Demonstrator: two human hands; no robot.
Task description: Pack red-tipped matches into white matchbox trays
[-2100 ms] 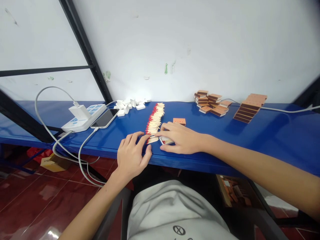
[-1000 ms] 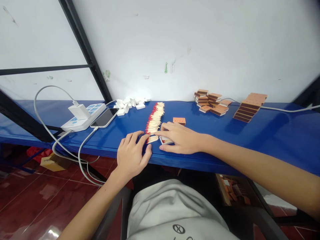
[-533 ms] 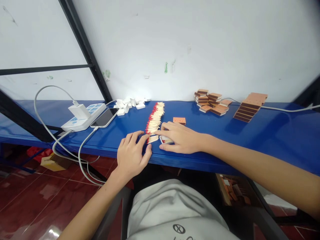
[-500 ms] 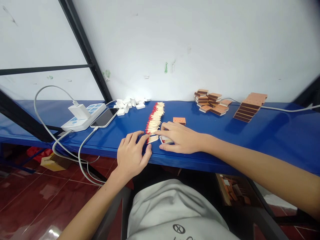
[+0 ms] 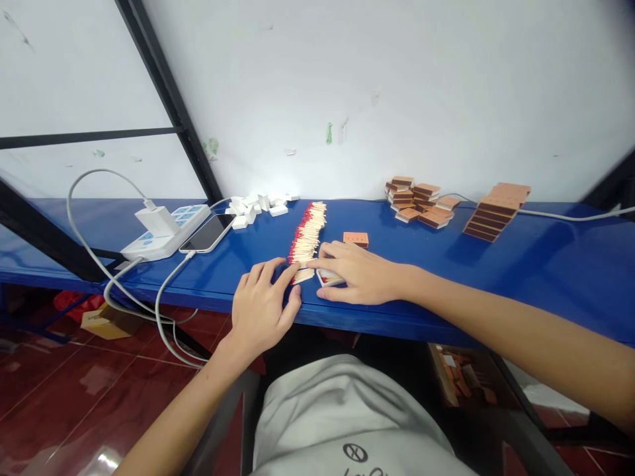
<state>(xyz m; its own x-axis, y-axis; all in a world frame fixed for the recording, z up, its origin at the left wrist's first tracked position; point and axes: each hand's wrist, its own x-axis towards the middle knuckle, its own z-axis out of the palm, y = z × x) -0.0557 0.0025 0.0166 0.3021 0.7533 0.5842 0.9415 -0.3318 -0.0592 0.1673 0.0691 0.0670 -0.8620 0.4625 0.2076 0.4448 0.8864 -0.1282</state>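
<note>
A long row of red-tipped matches (image 5: 308, 231) lies on the blue table. At its near end, a small group of matches (image 5: 303, 276) sits slightly apart. My left hand (image 5: 262, 301) is open, palm down; its index fingertip touches this small group and its thumb rests near the table's edge. My right hand (image 5: 360, 272) arches over a white matchbox tray (image 5: 328, 279), thumb along the near side and fingers at the far side. Its index finger reaches out to the matches. Some red tips show inside the tray, which the hand partly hides. Just behind lies an orange matchbox sleeve (image 5: 356, 238).
White trays (image 5: 253, 206) are heaped at the back left, near a phone (image 5: 208, 233) and a power strip (image 5: 169, 231) with cables. Matchboxes (image 5: 421, 201) lie piled at the back right, beside a leaning stack of matchboxes (image 5: 497, 210). A wall stands behind.
My left index finger has shifted slightly right and up over the small group of matches. The right hand has barely moved.
</note>
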